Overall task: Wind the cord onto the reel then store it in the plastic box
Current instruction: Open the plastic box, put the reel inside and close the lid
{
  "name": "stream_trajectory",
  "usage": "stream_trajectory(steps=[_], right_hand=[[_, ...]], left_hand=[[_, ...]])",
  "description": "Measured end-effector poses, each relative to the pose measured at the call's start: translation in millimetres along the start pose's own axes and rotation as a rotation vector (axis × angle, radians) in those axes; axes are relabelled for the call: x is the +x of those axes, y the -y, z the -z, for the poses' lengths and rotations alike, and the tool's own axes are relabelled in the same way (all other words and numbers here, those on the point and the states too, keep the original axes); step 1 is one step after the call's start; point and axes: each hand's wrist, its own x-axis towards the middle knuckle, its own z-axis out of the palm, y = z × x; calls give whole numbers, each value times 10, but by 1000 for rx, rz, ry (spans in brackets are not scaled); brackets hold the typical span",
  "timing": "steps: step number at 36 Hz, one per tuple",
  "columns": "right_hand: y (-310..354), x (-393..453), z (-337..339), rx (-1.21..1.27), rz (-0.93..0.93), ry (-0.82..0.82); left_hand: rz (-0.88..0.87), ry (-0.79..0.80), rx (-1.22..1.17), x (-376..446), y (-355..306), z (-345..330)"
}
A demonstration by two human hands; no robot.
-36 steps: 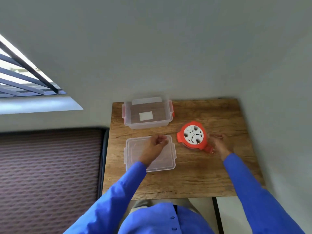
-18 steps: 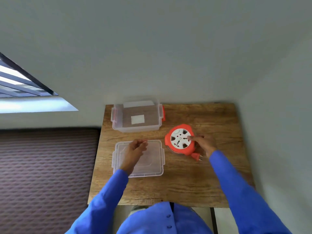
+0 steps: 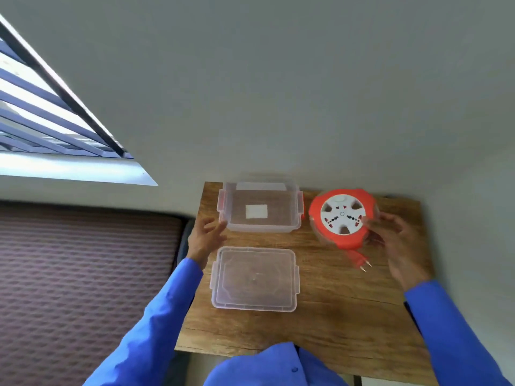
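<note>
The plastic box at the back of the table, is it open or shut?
Open. The plastic box has no cover on; its lid lies flat on the table in front of it.

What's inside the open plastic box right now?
Only a small white label shows in the plastic box, with the wooden table visible through its clear floor. The reel is outside, held up by the right hand.

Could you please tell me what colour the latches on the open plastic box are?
Red-orange latches on the clear plastic box, seen in the head view.
</note>
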Motion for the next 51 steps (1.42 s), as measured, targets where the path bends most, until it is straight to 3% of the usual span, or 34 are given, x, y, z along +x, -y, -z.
stream_trajectory(steps=[3, 9, 17, 22, 27, 35, 40, 47, 51], right_hand=[[173, -87, -370, 74, 14, 20], [186, -66, -1327, 36, -10, 88], [-88, 400, -2256, -81, -217, 159], [19, 626, -2524, -340, -99, 279], [157, 814, -2683, -710, -3, 565], [210, 961, -2807, -984, 55, 646], [118, 924, -2853, -1132, 292, 464], [-81, 839, -2674, -942, 299, 236], [-185, 767, -2524, -1299, 470, 242]], left_hand=[[-29, 87, -40, 144, -45, -16], [-13, 71, -34, 328, -68, 39], [2, 50, 44, 417, -41, 120], [17, 74, 42, 466, -34, 152], [17, 92, 31, 482, -3, 147], [-4, 118, 15, 502, -13, 153], [0, 102, 21, 502, -5, 159], [0, 99, 13, 473, -10, 133], [10, 94, -34, 436, -49, 103]])
